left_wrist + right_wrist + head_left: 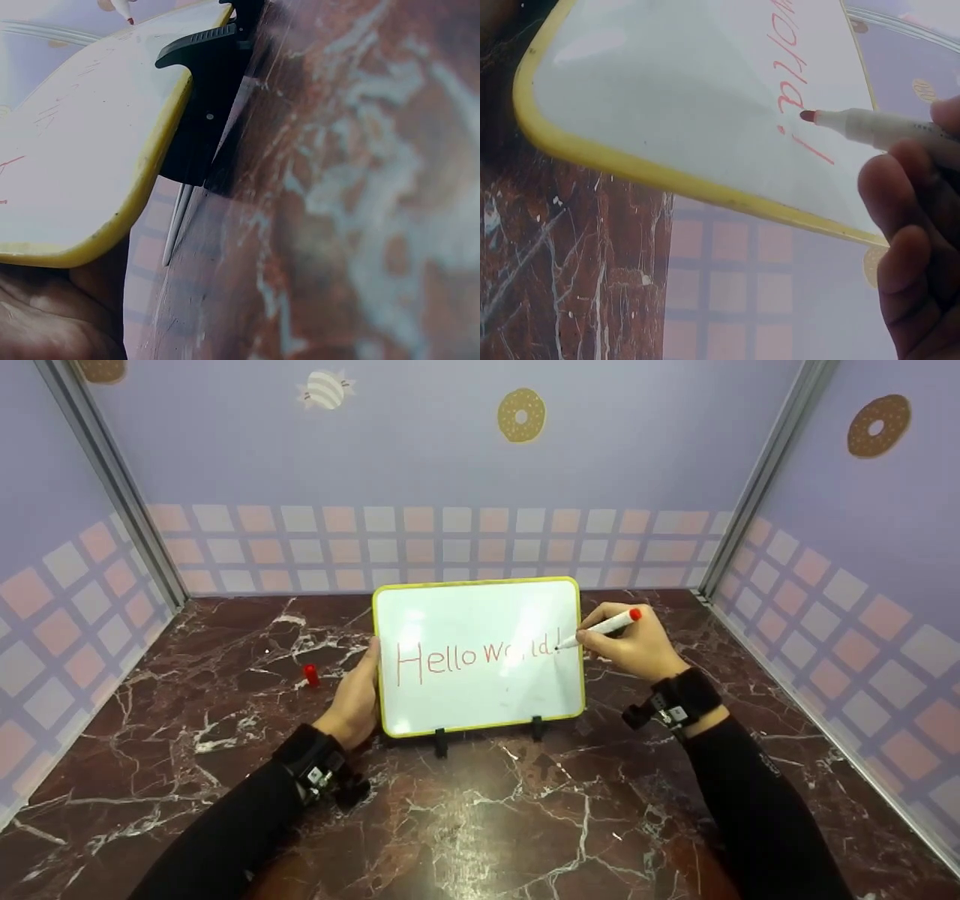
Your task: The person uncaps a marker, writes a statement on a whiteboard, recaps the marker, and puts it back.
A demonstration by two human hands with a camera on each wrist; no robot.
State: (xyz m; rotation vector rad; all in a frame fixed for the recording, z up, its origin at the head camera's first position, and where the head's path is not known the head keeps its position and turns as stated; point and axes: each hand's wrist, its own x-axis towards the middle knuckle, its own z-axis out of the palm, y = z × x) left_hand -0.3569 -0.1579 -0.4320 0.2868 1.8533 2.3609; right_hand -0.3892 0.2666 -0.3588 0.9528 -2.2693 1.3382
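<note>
A small whiteboard (pixel 465 697) with a yellow rim leans back on a black stand (pixel 202 112), bearing "Hello World!" in red handwriting. My left hand (pixel 354 697) grips the board's left edge, thumb along the rim and the other fingers hidden behind it. At the opposite side, my right hand (pixel 634 641) pinches a white marker (pixel 613 622) with a red end between thumb and fingers. In the right wrist view the marker's red tip (pixel 808 116) is uncapped and points at the board, right by the exclamation mark (pixel 810 146).
The red marker cap (pixel 310 675) stands on the dark marbled table (pixel 480 825), left of my left hand. Behind the board rises a lilac back wall (pixel 420 457) with pink and white squares, and similar side walls enclose the table.
</note>
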